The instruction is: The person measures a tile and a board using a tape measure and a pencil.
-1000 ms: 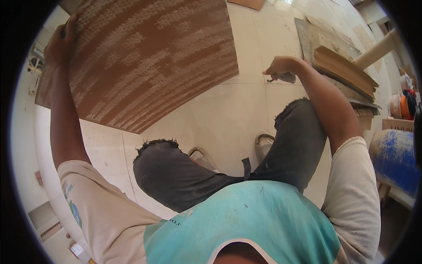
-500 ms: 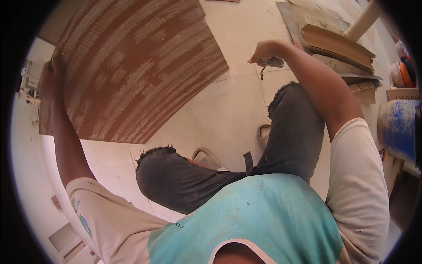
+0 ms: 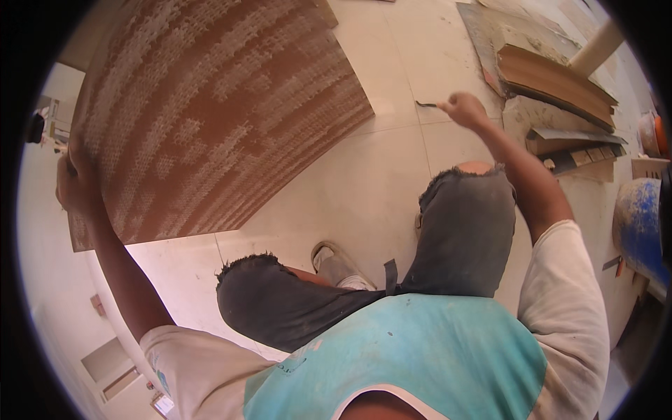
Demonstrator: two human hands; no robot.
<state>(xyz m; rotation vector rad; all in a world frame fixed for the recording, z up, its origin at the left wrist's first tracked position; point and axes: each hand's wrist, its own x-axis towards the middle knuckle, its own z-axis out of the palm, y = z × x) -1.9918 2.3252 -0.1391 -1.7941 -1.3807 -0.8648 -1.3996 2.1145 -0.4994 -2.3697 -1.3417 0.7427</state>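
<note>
A large brown tile [image 3: 231,119] stands tilted at the left, its back patterned and streaked with whitish smears. My left hand [image 3: 78,178] is closed on its left edge, with the fingers partly hidden. Out over the floor to the right of the tile, my right hand [image 3: 465,110] is closed around a small tool [image 3: 425,105]. Only a thin, dark, bent end of that tool sticks out of the fist, so its kind cannot be told. The right hand is apart from the tile.
Beyond my right arm lie stained boards [image 3: 483,42] and a brown angled length of board [image 3: 553,84]. A paint-smeared blue bucket [image 3: 638,224] stands at the far right. My bent knees and feet are below the tile on the pale tiled floor [image 3: 329,185].
My right hand has moved down and right and turned, so the tool's dark end now points left. The tile's lower edge has shifted slightly down, with my left hand still on it.
</note>
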